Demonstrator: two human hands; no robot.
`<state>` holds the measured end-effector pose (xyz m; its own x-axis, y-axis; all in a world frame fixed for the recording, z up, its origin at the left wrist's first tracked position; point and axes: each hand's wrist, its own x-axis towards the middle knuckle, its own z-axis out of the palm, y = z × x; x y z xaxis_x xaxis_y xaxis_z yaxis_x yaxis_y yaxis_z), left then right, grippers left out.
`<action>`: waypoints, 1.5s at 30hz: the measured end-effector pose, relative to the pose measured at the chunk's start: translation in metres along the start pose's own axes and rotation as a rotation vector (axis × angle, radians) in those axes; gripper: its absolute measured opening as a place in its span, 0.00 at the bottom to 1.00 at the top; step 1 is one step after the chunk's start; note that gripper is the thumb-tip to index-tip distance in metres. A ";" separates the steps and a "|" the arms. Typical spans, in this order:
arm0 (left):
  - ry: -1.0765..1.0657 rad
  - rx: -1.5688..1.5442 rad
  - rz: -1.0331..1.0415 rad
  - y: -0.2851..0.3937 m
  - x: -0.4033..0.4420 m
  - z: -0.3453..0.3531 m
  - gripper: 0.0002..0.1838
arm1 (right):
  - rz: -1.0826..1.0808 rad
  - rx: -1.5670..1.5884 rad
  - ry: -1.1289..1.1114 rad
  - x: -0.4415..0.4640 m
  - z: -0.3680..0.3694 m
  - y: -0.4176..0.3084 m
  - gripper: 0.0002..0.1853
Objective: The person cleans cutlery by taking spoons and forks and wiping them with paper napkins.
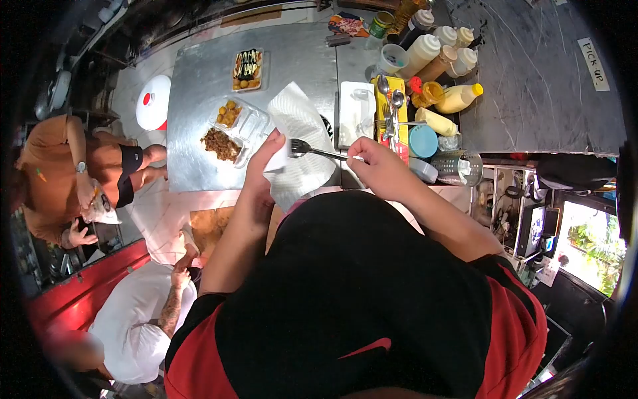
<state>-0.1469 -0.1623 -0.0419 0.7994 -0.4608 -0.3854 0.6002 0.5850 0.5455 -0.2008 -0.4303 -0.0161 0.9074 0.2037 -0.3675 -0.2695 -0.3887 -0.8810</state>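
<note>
My left hand is closed on a white paper napkin, which spreads out above the steel table's near edge. My right hand pinches the handle end of a metal fork. The fork's tines point left and lie against the paper beside my left fingertips. Left of the napkin stands a clear hinged takeout container, its lid folded back, with brown chopped food and round golden balls in it. Farther back, a second container holds sauce-striped food and more balls.
Right of my hands are a yellow box of cutlery, a white tray, several sauce bottles and a perforated metal holder. A white-lidded bucket stands left of the steel table. Two people are at the left.
</note>
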 end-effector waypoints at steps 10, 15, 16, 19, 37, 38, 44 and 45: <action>0.096 0.361 0.004 0.002 0.002 0.004 0.29 | 0.109 0.233 -0.220 -0.001 0.000 -0.004 0.08; 0.103 0.328 -0.074 0.005 -0.002 0.001 0.30 | -0.001 0.287 -0.234 0.034 -0.011 0.017 0.14; 0.078 0.322 -0.080 0.007 -0.002 0.001 0.30 | 0.084 0.356 -0.212 0.039 -0.018 0.001 0.18; 0.005 0.288 -0.094 0.008 -0.002 0.003 0.31 | 0.155 0.654 -0.277 0.074 -0.012 -0.005 0.22; -0.091 0.194 -0.218 0.026 -0.014 0.007 0.35 | -0.198 0.399 -0.435 0.145 -0.041 -0.038 0.13; -0.119 0.179 -0.231 0.026 -0.013 0.005 0.36 | -0.248 0.457 -0.479 0.146 -0.041 -0.035 0.14; -0.117 0.219 -0.262 0.024 -0.010 0.004 0.35 | -0.426 0.693 -0.611 0.150 -0.041 -0.013 0.14; -0.114 0.220 -0.258 0.025 -0.010 0.008 0.35 | -0.281 0.790 -0.547 0.141 -0.040 -0.016 0.14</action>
<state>-0.1407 -0.1485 -0.0182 0.6068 -0.6534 -0.4527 0.7520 0.2873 0.5933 -0.0555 -0.4317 -0.0418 0.7513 0.6594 -0.0271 -0.3853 0.4049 -0.8292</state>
